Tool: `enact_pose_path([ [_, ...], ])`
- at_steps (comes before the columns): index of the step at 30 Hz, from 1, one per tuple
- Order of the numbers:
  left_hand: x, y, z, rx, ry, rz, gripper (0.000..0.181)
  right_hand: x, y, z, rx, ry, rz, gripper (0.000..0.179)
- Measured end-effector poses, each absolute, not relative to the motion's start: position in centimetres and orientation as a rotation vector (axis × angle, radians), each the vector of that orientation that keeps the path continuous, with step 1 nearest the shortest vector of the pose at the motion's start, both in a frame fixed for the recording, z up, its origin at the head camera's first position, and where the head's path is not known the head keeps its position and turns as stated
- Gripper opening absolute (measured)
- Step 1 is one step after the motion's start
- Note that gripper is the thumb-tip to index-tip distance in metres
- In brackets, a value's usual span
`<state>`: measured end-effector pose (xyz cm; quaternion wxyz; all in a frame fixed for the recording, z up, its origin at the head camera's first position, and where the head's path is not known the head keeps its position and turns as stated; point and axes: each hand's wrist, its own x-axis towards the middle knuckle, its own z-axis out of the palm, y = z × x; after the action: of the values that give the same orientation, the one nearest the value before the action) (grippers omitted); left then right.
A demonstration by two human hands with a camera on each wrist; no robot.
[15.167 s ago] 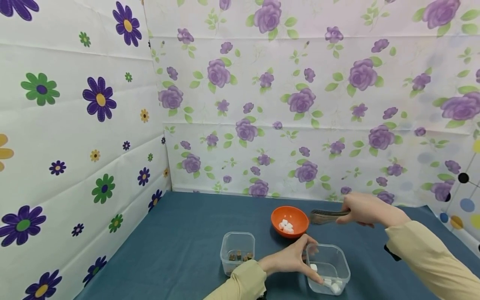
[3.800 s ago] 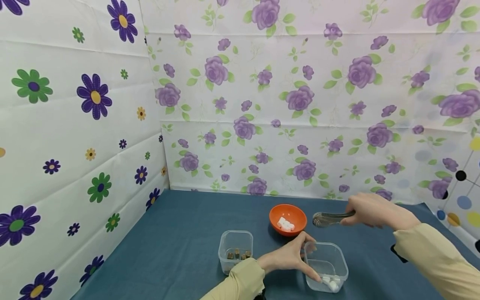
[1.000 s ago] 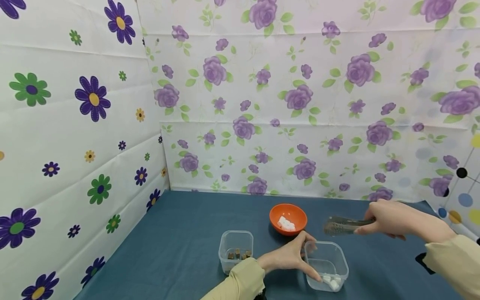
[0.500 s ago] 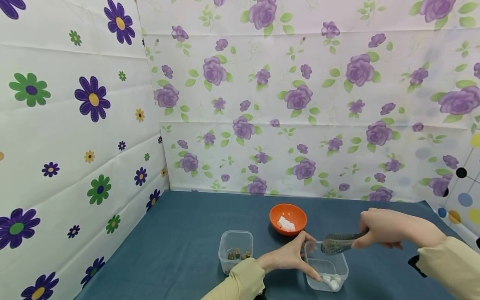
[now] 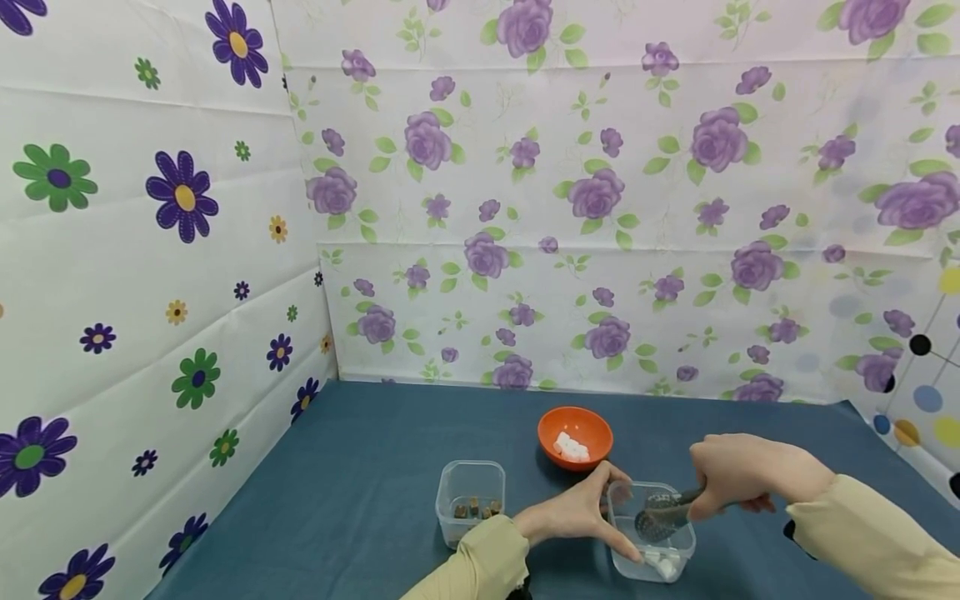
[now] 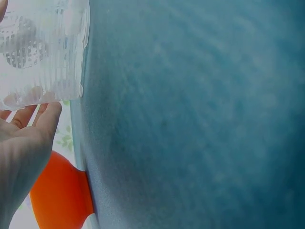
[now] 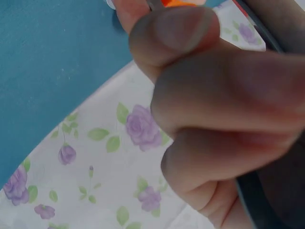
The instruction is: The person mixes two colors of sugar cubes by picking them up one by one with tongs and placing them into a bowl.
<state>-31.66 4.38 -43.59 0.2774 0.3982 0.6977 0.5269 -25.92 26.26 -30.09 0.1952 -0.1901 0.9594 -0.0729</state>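
Note:
My left hand [image 5: 573,510] grips the left side of a clear plastic container [image 5: 678,542], thumb at the front and fingers behind. Several small white chunks [image 5: 663,565] lie at its near end. My right hand [image 5: 750,471] holds metal tongs [image 5: 660,518], whose perforated ends are inside this container, above the chunks. Whether the tongs hold anything cannot be seen. Behind the left hand stands an orange bowl [image 5: 555,454] with several white chunks [image 5: 572,447] in it. In the left wrist view, the tongs' perforated end [image 6: 26,50] shows through the container wall [image 6: 71,52].
A second clear container [image 5: 472,471] with several small brown cubes [image 5: 474,507] stands left of my left hand, partly behind the sleeve. Everything rests on a dark blue cloth [image 5: 360,483]. Floral sheets [image 5: 480,325] close off the back and left side.
Over the last second my right hand has lowered the tongs leftward into the container. The left hand has stayed put. Since the oldest frame, one white chunk has left the container's left side.

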Motion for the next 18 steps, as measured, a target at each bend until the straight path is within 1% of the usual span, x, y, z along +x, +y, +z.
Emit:
enact_pose_path([
  [10, -31.8, 4.3, -43.5, 1.074, 1.841, 1.424, 0.054, -26.1, 24.5, -30.5, -0.547, 2.679, -0.117, 0.031],
  [18, -31.7, 4.3, -43.7, 1.091, 1.859, 1.42, 0.054, -25.9, 24.1, -31.2, -0.514, 2.67, -0.101, 0.029],
])
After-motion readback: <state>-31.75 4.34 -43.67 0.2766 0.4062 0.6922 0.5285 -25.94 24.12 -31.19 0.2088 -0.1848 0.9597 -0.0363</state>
